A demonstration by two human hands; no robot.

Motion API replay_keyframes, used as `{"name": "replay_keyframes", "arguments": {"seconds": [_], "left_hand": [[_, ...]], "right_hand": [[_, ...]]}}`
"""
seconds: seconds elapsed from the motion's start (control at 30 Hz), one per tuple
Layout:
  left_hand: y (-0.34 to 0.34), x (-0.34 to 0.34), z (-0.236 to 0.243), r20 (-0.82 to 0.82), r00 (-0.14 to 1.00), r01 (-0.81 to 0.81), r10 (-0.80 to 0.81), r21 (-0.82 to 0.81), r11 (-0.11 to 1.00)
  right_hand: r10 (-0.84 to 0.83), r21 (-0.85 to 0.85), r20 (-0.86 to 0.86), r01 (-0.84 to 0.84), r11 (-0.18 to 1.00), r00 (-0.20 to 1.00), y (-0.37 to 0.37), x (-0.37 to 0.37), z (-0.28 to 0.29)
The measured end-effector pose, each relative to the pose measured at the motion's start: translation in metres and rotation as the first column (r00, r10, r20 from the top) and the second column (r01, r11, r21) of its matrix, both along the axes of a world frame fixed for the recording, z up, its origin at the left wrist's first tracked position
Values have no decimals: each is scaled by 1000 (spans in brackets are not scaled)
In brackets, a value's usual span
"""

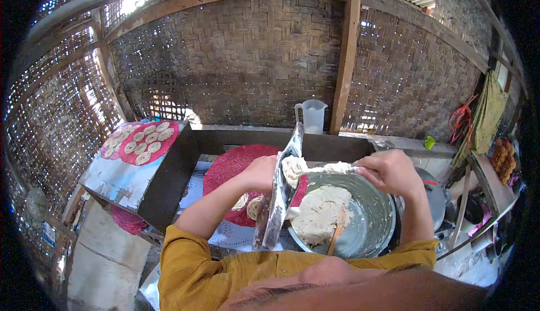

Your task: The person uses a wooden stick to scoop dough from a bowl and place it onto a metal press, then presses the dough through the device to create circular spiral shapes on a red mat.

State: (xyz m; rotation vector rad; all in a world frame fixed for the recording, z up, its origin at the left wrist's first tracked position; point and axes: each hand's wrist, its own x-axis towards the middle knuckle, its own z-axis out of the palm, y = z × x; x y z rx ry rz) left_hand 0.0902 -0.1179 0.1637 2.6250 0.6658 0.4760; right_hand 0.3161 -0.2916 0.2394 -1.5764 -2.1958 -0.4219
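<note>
My left hand point(262, 172) grips a long, dark, dough-smeared dough press point(277, 201), with its fingers partly hidden behind it. A lump of pale dough point(293, 170) sits at the press's middle. My right hand point(388, 171) is closed around the end of a dough-coated spatula point(337, 168), whose far end meets that lump. Below my hands, a large metal pot point(378, 226) holds a mass of soft dough point(322, 214), with a wooden spatula point(336, 237) resting in it. Left of the press lies a round red mat point(228, 167) with coils of dough point(239, 202), partly covered by my left arm.
At the left, a red sheet with several dough coils point(143, 148) lies on a pale-topped dark box point(169, 179). A clear plastic jug point(313, 115) stands at the back by a wooden post point(344, 58). Lidded cookware point(432, 198) stands right of the pot. Woven walls enclose the space.
</note>
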Motion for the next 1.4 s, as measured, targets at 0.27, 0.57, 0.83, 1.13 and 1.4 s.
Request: {"name": "replay_keyframes", "arguments": {"seconds": [0.27, 0.57, 0.83, 1.13, 1.4], "left_hand": [[-5, 12, -3, 0, 1000, -14, 14, 31, 999], [17, -8, -11, 9, 1000, 11, -10, -112, 994], [19, 39, -17, 349, 932, 188, -103, -222, 957], [20, 32, -5, 589, 802, 377, -104, -363, 852], [65, 49, -57, 565, 822, 380, 67, -633, 675]], "right_hand": [[-29, 13, 327, 27, 1000, 945, 19, -58, 2], [-7, 577, 537, -361, 733, 843, 2, -28, -14], [153, 153, -981, -7, 988, 115, 36, -40, -99], [-36, 102, -920, 328, 939, 390, 8, 3, -132], [112, 519, -430, 144, 843, 896, 16, -40, -114]]}}
